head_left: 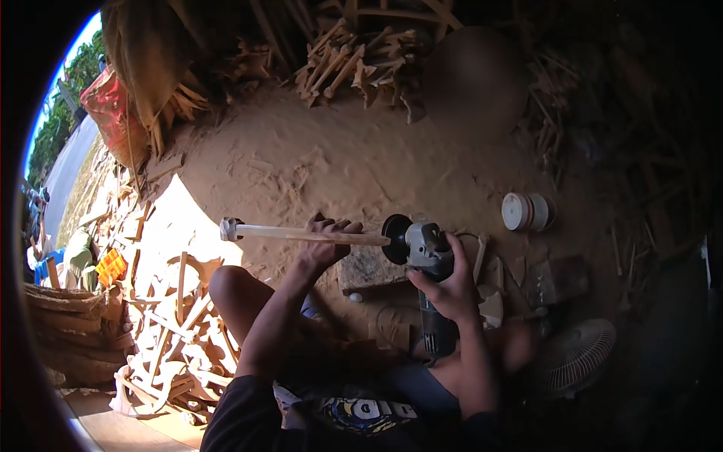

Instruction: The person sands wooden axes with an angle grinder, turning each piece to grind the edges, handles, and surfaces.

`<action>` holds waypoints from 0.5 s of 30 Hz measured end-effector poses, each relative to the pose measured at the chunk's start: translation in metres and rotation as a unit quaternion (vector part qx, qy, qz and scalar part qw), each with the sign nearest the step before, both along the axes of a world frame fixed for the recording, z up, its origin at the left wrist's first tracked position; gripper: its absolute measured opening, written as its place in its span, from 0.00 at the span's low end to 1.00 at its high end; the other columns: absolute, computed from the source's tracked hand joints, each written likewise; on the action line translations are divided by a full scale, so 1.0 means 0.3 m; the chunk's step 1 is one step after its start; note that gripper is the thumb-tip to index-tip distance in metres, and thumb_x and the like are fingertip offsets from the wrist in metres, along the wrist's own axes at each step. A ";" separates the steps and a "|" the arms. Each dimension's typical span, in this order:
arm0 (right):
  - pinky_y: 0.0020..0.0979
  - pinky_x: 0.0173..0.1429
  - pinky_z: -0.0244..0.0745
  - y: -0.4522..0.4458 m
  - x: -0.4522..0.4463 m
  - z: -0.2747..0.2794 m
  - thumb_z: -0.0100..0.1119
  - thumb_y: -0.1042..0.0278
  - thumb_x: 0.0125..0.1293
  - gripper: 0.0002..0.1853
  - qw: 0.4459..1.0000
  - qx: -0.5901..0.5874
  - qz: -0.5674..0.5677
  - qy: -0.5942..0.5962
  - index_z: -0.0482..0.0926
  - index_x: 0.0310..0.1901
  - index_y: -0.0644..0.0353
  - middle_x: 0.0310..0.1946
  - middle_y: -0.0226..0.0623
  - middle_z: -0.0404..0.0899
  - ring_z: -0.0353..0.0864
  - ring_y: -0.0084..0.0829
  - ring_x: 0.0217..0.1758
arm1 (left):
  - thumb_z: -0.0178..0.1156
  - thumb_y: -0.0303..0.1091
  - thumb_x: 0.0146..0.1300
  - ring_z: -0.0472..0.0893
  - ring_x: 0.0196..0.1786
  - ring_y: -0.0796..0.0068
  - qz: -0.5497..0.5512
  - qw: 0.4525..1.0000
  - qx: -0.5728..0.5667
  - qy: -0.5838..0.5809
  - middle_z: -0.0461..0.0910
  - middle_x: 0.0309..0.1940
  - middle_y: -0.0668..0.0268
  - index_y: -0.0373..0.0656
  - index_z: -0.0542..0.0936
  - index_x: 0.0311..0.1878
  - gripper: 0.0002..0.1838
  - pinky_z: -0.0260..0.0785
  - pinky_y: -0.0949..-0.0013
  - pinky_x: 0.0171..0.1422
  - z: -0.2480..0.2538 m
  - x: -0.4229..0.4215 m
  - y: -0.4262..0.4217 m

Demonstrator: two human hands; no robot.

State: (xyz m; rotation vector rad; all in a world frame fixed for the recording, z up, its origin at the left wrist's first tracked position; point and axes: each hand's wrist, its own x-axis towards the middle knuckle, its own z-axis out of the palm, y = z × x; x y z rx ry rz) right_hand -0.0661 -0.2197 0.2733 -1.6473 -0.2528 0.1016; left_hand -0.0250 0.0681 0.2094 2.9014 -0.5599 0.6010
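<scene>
My left hand (331,239) is closed around a long pale wooden stick (279,233), which lies level across my front and has a carved, knob-like end at the left. In my right hand (452,290) is an angle grinder (429,251), gripped around its head and body, with the body pointing down toward my lap. The grinder's black round disc (396,239) faces left and meets or nearly meets the stick's right end. Whether the disc is spinning cannot be made out. Below the stick sits a flat block (369,269).
A pile of carved wooden pieces (358,64) lies at the back, and another heap (177,339) is in sunlight on the left. A white container (527,212) stands at the right. Near my right knee is a fan (580,354). Dust covers the ground (301,158).
</scene>
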 end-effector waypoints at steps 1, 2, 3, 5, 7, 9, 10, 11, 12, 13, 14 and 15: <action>0.33 0.59 0.78 -0.002 0.001 -0.016 0.78 0.66 0.55 0.44 1.000 -0.023 -0.012 -0.016 0.63 0.70 0.66 0.48 0.38 0.81 0.83 0.28 0.50 | 0.55 0.33 0.61 0.87 0.34 0.69 -0.003 1.000 -0.004 0.009 0.86 0.32 0.72 0.59 0.78 0.41 0.08 0.70 0.58 0.49 0.003 -0.005 0.000; 0.33 0.59 0.78 -0.009 0.003 -0.023 0.78 0.66 0.55 0.45 0.998 -0.031 -0.026 -0.037 0.63 0.70 0.66 0.49 0.38 0.81 0.83 0.28 0.50 | 0.55 0.33 0.61 0.87 0.35 0.67 -0.003 1.000 -0.005 0.017 0.86 0.33 0.71 0.59 0.79 0.41 0.08 0.71 0.57 0.47 0.003 -0.004 0.003; 0.33 0.59 0.78 -0.019 0.007 -0.020 0.79 0.65 0.55 0.45 0.997 -0.038 -0.042 -0.058 0.62 0.70 0.66 0.49 0.38 0.81 0.83 0.29 0.50 | 0.56 0.32 0.60 0.87 0.35 0.66 -0.004 1.000 -0.006 0.026 0.86 0.33 0.70 0.58 0.79 0.41 0.08 0.72 0.56 0.45 0.005 0.000 0.008; 0.33 0.58 0.78 -0.065 0.012 0.013 0.78 0.66 0.55 0.42 0.998 -0.002 -0.060 -0.024 0.65 0.69 0.67 0.49 0.39 0.80 0.82 0.28 0.50 | 0.59 0.32 0.58 0.86 0.35 0.61 -0.021 0.999 -0.040 0.024 0.86 0.32 0.67 0.56 0.79 0.38 0.06 0.73 0.54 0.42 -0.005 0.018 0.015; 0.31 0.55 0.78 -0.132 0.013 0.130 0.75 0.69 0.57 0.35 0.993 -0.006 -0.110 -0.039 0.69 0.65 0.65 0.48 0.38 0.80 0.82 0.26 0.48 | 0.66 0.34 0.56 0.85 0.34 0.55 -0.046 0.993 -0.112 0.004 0.84 0.29 0.63 0.52 0.79 0.35 0.05 0.74 0.53 0.37 -0.044 0.028 0.027; 0.31 0.51 0.80 -0.208 0.011 0.208 0.73 0.70 0.59 0.32 0.981 0.040 -0.184 -0.047 0.71 0.63 0.64 0.44 0.38 0.81 0.83 0.26 0.44 | 0.61 0.31 0.57 0.85 0.33 0.50 -0.046 0.988 -0.133 0.058 0.84 0.28 0.57 0.47 0.80 0.35 0.04 0.74 0.49 0.35 0.001 0.022 0.036; 0.31 0.48 0.81 -0.264 0.013 0.223 0.72 0.70 0.59 0.30 0.970 0.064 -0.230 -0.056 0.71 0.63 0.63 0.41 0.38 0.81 0.84 0.27 0.40 | 0.59 0.29 0.57 0.85 0.32 0.48 -0.048 0.985 -0.141 0.087 0.84 0.27 0.54 0.44 0.80 0.36 0.04 0.75 0.47 0.34 0.024 0.024 0.041; 0.31 0.45 0.82 -0.330 0.005 0.231 0.72 0.69 0.60 0.28 0.962 0.102 -0.255 0.003 0.72 0.62 0.62 0.39 0.38 0.81 0.84 0.28 0.36 | 0.61 0.30 0.57 0.84 0.32 0.47 -0.024 0.983 -0.126 0.130 0.83 0.27 0.53 0.43 0.80 0.35 0.04 0.74 0.47 0.34 0.038 0.032 0.044; 0.32 0.41 0.83 -0.411 -0.011 0.229 0.72 0.67 0.62 0.27 0.947 0.139 -0.282 0.063 0.73 0.60 0.61 0.36 0.38 0.82 0.84 0.30 0.32 | 0.64 0.31 0.57 0.84 0.33 0.46 -0.003 0.979 -0.110 0.174 0.83 0.27 0.52 0.42 0.80 0.35 0.05 0.74 0.48 0.35 0.044 0.043 0.045; 0.34 0.35 0.83 -0.520 -0.002 0.135 0.72 0.59 0.64 0.24 0.923 0.206 -0.313 0.087 0.76 0.57 0.60 0.34 0.39 0.82 0.84 0.32 0.28 | 0.66 0.33 0.57 0.83 0.33 0.46 0.016 0.971 -0.092 0.220 0.82 0.27 0.52 0.41 0.80 0.35 0.07 0.74 0.49 0.35 0.041 0.055 0.041; 0.34 0.33 0.82 -0.564 -0.029 0.143 0.70 0.53 0.65 0.23 0.904 0.249 -0.327 0.114 0.78 0.53 0.60 0.35 0.40 0.82 0.84 0.33 0.28 | 0.64 0.30 0.58 0.85 0.35 0.47 0.001 0.962 -0.090 0.257 0.84 0.28 0.49 0.36 0.80 0.38 0.08 0.76 0.50 0.36 0.020 0.078 0.040; 0.35 0.32 0.82 -0.601 -0.053 0.133 0.68 0.50 0.66 0.23 0.884 0.266 -0.363 0.124 0.78 0.53 0.58 0.34 0.38 0.82 0.83 0.34 0.28 | 0.64 0.29 0.58 0.86 0.36 0.48 -0.097 0.953 -0.022 0.285 0.84 0.30 0.50 0.36 0.80 0.40 0.09 0.77 0.51 0.38 -0.064 0.130 0.065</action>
